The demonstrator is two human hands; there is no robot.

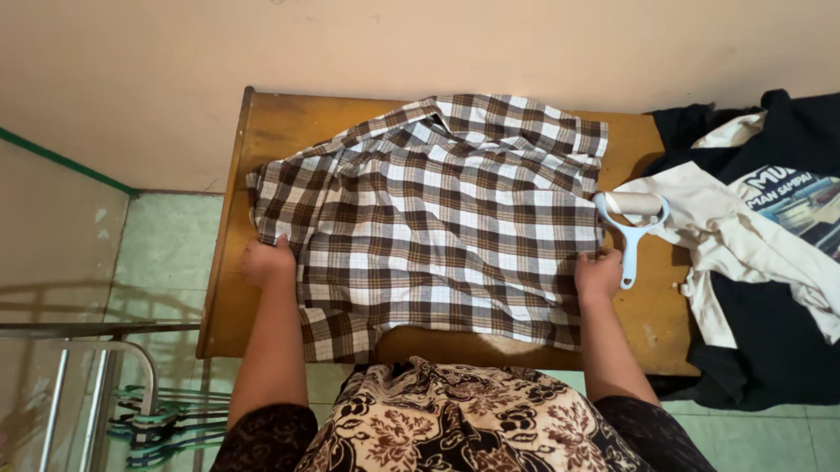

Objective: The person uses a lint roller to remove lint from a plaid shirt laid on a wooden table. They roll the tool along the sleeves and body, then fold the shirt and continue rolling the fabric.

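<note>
A brown and white plaid shirt (440, 209) lies spread across a small wooden table (284, 134), its hem hanging over the near edge. My left hand (268, 261) grips the shirt's left edge near the sleeve. On the other side, my right hand (597, 275) holds the cloth at its right edge. Both hands have their fingers curled into the fabric. A light blue lint roller (631, 229) with a white roll lies on the table just right of my right hand.
A heap of dark blue and white garments (774, 239) covers the table's right end and hangs over it. Several green and dark hangers (157, 427) and a metal rack (80, 382) stand on the tiled floor at lower left. A cream wall runs behind the table.
</note>
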